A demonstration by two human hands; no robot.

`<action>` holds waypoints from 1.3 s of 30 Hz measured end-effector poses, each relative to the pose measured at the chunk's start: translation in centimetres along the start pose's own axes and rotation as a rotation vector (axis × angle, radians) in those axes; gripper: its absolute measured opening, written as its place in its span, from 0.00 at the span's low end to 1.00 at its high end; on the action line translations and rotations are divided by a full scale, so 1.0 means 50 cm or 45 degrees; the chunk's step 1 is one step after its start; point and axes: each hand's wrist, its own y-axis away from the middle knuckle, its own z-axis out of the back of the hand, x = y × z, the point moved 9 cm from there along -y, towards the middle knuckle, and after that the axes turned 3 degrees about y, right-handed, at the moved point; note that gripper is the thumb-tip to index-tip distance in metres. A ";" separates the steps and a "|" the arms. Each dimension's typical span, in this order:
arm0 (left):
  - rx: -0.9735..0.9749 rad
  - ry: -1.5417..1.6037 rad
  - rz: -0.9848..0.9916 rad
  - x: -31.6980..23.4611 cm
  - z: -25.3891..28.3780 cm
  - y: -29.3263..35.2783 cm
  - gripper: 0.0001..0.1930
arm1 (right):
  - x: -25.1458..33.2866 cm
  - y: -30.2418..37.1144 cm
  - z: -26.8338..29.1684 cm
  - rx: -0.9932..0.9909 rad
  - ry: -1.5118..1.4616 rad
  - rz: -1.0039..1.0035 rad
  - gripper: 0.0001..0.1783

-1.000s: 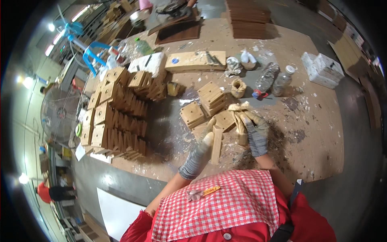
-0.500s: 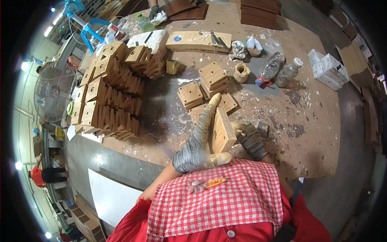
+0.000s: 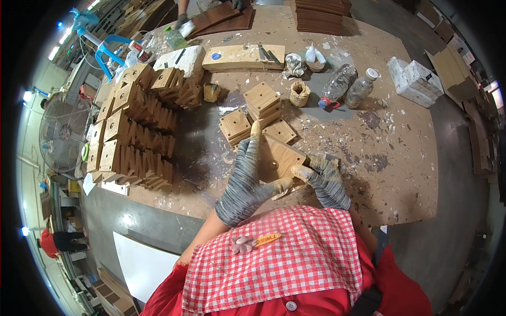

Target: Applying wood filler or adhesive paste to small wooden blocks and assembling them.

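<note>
Here my right hand (image 3: 324, 179) pinches the drilled wooden plate (image 3: 280, 156) at its four-o'clock corner, my left hand (image 3: 242, 179) spread wide along its nine-o'clock side, its upper edge slanting ten to four, the plate stack (image 3: 262, 100) near eleven.

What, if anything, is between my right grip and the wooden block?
Nothing visible except the glove: the thumb of the right grip rests on the block. The small stacks stand beyond the block, not between.
</note>
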 end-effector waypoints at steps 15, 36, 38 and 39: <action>-0.191 0.932 0.627 0.274 -0.011 0.085 0.23 | -0.023 0.004 0.043 -0.213 0.019 0.110 0.19; -0.438 1.135 0.836 0.222 -0.006 0.073 0.19 | -0.316 -0.018 0.227 -0.606 1.226 -0.422 0.52; -0.258 1.027 0.735 0.199 -0.019 0.056 0.21 | -0.390 -0.032 0.265 -0.635 1.127 -0.385 0.49; -0.265 0.971 0.683 0.184 -0.016 0.053 0.19 | -0.402 -0.036 0.286 -0.689 0.907 -0.307 0.47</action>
